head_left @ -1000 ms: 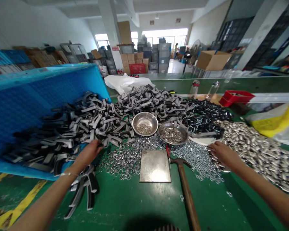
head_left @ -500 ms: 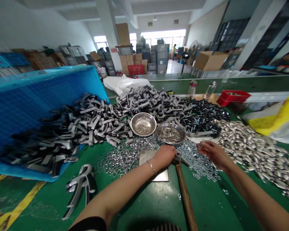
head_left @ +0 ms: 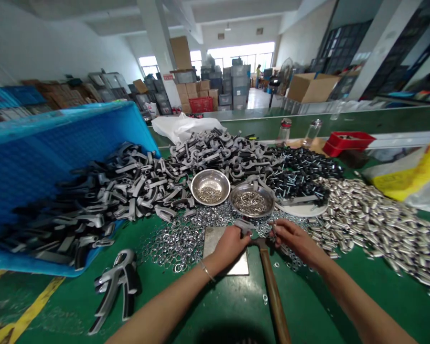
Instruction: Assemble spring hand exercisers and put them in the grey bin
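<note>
My left hand [head_left: 231,244] is closed around a grey handle part [head_left: 244,224], just above the metal plate [head_left: 242,267]. My right hand [head_left: 290,236] pinches a small metal piece too small to name, over the scattered washers [head_left: 179,241]. Below and between the hands lies a hammer [head_left: 272,286] with a wooden handle, its head close to my left fingers. Two steel bowls stand beyond the hands: one bowl [head_left: 222,177] holds tiny metal bits, the other bowl [head_left: 270,203] short pins. An assembled hand grip trainer [head_left: 116,286] lies at left on the green table.
A blue crate [head_left: 122,119] on its side spills grey and black handles [head_left: 143,177]. Black parts with metal pins [head_left: 301,167] and a heap of metal cylinders [head_left: 372,217] lie at right. A red tray [head_left: 347,143] and glass bottle [head_left: 284,131] stand behind.
My right hand has moved left, close to my left hand. My left hand has shifted slightly down and left, and the grey handle part in it now shows.
</note>
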Available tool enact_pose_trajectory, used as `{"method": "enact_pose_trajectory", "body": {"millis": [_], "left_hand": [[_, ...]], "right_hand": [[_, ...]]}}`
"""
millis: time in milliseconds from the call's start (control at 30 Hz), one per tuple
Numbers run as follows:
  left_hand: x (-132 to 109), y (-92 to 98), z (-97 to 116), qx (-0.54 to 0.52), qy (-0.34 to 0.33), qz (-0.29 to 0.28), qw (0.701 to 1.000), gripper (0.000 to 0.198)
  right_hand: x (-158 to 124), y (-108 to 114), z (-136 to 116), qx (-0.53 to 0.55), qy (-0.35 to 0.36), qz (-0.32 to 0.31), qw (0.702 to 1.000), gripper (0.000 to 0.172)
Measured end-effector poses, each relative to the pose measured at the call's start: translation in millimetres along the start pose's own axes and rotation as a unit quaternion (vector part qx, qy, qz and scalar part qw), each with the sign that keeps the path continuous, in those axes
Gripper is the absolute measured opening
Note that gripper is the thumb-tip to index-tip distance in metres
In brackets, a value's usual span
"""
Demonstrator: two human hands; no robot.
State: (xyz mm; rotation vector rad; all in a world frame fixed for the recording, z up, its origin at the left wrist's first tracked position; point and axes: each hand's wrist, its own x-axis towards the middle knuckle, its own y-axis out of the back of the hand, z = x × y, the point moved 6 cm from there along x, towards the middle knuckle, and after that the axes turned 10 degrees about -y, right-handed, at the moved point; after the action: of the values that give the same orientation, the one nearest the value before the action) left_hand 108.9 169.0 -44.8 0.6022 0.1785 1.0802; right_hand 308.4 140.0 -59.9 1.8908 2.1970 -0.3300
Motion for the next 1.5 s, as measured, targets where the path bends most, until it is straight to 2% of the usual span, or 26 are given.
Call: {"method": "enact_pose_trajectory", "body": {"millis": [67,133,167,267,400,467,567,667,733,833,967,1100,1267,1400,1500], "left_hand": [[-24.0,8.6,-12.3,-0.145,0.056,0.013,0.988,0.022],[-49.7,15.9,-25.6,-0.279,0.099,0.037,0.954,0.03],[-62.0,20.3,-31.6,-0.312,0.109,0.053,0.942,0.032],[-94.8,33.5,-46.8,-0.322,0.119,0.091,0.935,0.036],[-125.3,45.3,-57.7,-0.329,0.147,0.127,0.924,0.042],[-132.5,47.1,-55.2,-0.383,0.142,0.125,0.904,0.044],[-137.3,46.4,-48.2,-0.447,0.132,0.091,0.88,0.045],[-140.6,54.4,-48.8,-0.403,0.128,0.117,0.899,0.037],[-142.5,61.3,-49.9,-0.368,0.118,0.145,0.911,0.033],[-145.1,65.4,-49.7,-0.335,0.12,0.149,0.922,0.029],[-145.2,65.3,-50.8,-0.296,0.133,0.152,0.934,0.027],[-139.9,58.9,-62.8,-0.227,0.158,0.114,0.954,0.027],[-136.8,58.8,-79.0,-0.114,0.191,0.076,0.972,0.019],[-134.6,62.5,-71.9,-0.023,0.197,0.025,0.98,0.014],[-134.6,73.2,-59.9,0.073,0.186,0.038,0.979,0.009]], "right_hand": [[-6.2,-29.4,3.6,0.041,-0.026,-0.06,0.997,0.03],[-11.4,-58.0,10.4,0.105,-0.062,-0.1,0.988,0.023],[-13.3,-70.7,14.0,0.142,-0.079,-0.108,0.981,0.021],[-17.7,-105.7,24.5,0.239,-0.134,-0.126,0.954,0.02],[-25.1,-147.9,35.7,0.258,-0.19,-0.173,0.931,0.019],[-28.0,-165.2,39.1,0.248,-0.188,-0.188,0.932,0.018],[-31.3,-185.9,41.6,0.241,-0.175,-0.19,0.936,0.018],[-36.3,-202.2,39.0,0.215,-0.162,-0.208,0.941,0.02],[-39.4,-207.8,35.9,0.183,-0.146,-0.213,0.949,0.022],[-40.7,-207.6,34.8,0.151,-0.127,-0.2,0.96,0.023],[-34.1,-202.7,38.3,0.186,-0.121,-0.166,0.961,0.021],[-24.2,-198.8,41.8,0.228,-0.126,-0.137,0.956,0.021],[-22.6,-187.4,48.4,0.228,-0.125,-0.112,0.959,0.025],[-25.7,-183.6,54.4,0.226,-0.122,-0.119,0.959,0.026],[-27.3,-183.1,53.7,0.221,-0.116,-0.12,0.961,0.026]]}}
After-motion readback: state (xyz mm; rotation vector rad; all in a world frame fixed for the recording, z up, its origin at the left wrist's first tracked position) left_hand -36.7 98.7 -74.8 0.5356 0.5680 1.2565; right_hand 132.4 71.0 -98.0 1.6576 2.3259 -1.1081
